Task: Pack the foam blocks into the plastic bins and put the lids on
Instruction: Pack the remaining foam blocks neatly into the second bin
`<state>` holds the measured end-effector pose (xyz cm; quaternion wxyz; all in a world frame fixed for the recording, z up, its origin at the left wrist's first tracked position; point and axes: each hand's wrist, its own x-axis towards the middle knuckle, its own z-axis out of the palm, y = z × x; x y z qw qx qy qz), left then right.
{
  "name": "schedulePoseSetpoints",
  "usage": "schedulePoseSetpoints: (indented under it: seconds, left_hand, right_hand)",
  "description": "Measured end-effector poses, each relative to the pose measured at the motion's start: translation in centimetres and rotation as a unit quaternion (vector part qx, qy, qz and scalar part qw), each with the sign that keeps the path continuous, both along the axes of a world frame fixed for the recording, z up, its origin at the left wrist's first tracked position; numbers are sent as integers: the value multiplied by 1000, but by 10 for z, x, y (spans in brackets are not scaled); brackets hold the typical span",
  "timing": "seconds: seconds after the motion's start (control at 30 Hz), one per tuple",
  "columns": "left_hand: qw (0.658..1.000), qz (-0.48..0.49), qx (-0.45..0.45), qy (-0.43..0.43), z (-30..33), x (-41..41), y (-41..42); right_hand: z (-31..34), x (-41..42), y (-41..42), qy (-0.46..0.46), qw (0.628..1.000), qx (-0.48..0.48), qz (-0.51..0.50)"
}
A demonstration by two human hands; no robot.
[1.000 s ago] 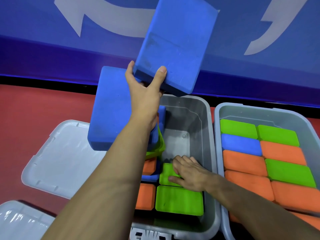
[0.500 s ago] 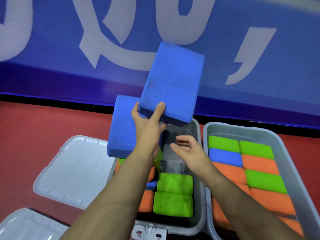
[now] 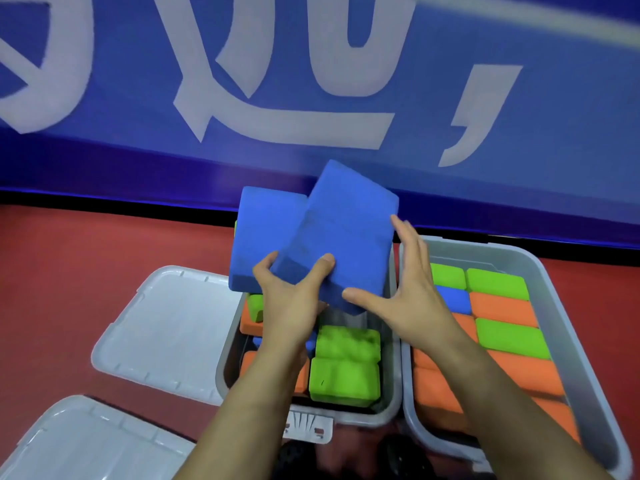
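Observation:
Above the left bin [image 3: 394,403], my left hand [image 3: 294,299] pinches the near edge of two blue foam blocks at once: the right blue block [image 3: 343,237] on top and the left blue block [image 3: 263,237] partly under it. My right hand [image 3: 405,292] has its fingers spread against the right side and near corner of the top block. The left bin holds green blocks [image 3: 346,365] and orange blocks [image 3: 251,320] below the hands. The right bin [image 3: 540,271] is packed with green, orange and blue blocks.
Two grey lids lie upside down on the red floor to the left: one lid [image 3: 166,334] beside the left bin, another lid [image 3: 93,445] at the bottom left. A blue wall with white lettering [image 3: 311,81] stands just behind the bins.
My left hand has lowered the two blue blocks toward the left bin. My right hand rose out of the bin and came up against the top block's right side.

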<state>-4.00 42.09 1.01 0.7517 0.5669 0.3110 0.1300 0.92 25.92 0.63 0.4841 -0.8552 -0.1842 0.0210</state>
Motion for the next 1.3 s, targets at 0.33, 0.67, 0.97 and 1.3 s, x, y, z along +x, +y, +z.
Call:
schedulePoseSetpoints:
  seconds: [0.33,0.67,0.97,1.3]
  left_hand:
    - [996,-81,10,46,-3,5,-8]
    - [992,-111,56,15,-1,10,-6]
    - [980,-44,196,6,5,22,23]
    - [867,62,482,114,-26,26,62]
  right_hand:
    - [-12,11,2,-73,989,-118,49]
    - [-11,31,-15,-77,983,-163,18]
    - [-27,45,-23,-54,980,-191,-13]
    - [-77,68,-17,33,981,-189,19]
